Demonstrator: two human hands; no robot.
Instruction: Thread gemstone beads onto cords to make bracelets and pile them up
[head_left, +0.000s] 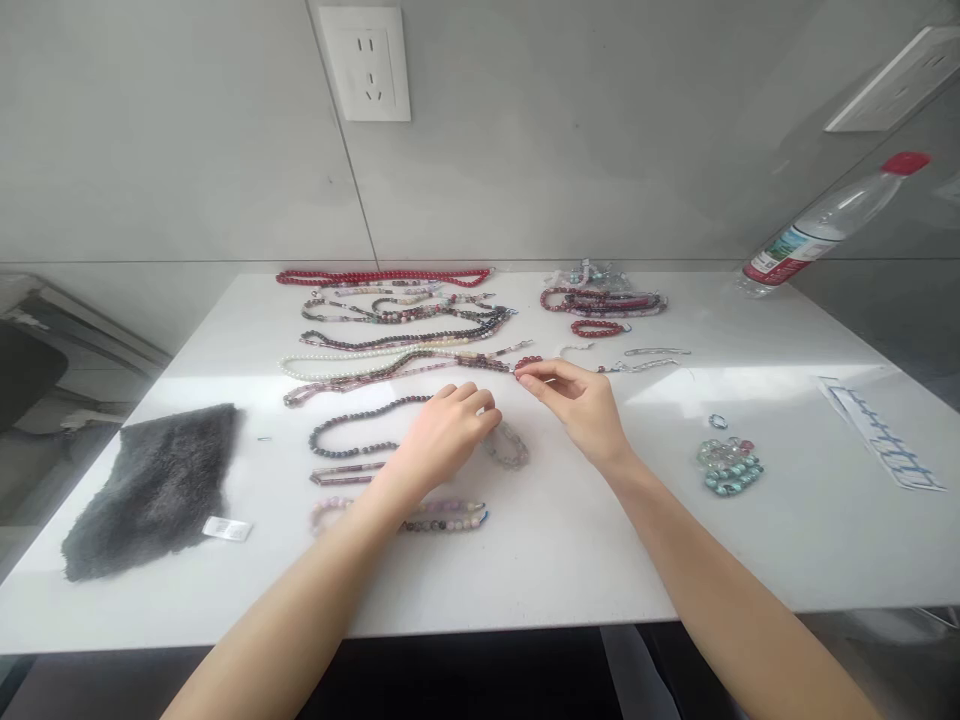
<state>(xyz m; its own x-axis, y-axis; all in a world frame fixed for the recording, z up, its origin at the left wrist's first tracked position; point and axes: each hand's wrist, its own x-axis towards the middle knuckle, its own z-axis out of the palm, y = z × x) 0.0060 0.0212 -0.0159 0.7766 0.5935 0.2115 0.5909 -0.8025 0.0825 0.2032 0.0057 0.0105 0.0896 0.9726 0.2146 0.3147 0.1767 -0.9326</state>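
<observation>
The right hand (581, 403) lies palm down on the table (570, 545), thumb and forefinger pinched together on the end of the long mixed strand (390, 372). A few small red beads (529, 360) sit just beyond the fingertips. From the pinch, the strand runs away to the left across the table.

The left hand (448, 432) rests just beside it, fingers loosely curled and knuckles up. Its fingertips are against the pale bracelet (511, 447), which lies between the two hands, but I cannot tell whether it grips anything. The dark bead strand (358, 424) curves out from under this hand to the left. Nearer the table edge lie pink tube beads (346, 472) and a pastel bracelet (444, 517).

Farther back, more strands lie in rows, with a red bead strand (382, 277) nearest the wall. A heap of red strands (604, 300) sits behind the right hand and a teal bead cluster (729, 467) to its right. A grey fuzzy cloth (154, 485) lies far left, and a water bottle (825, 225) far right.
</observation>
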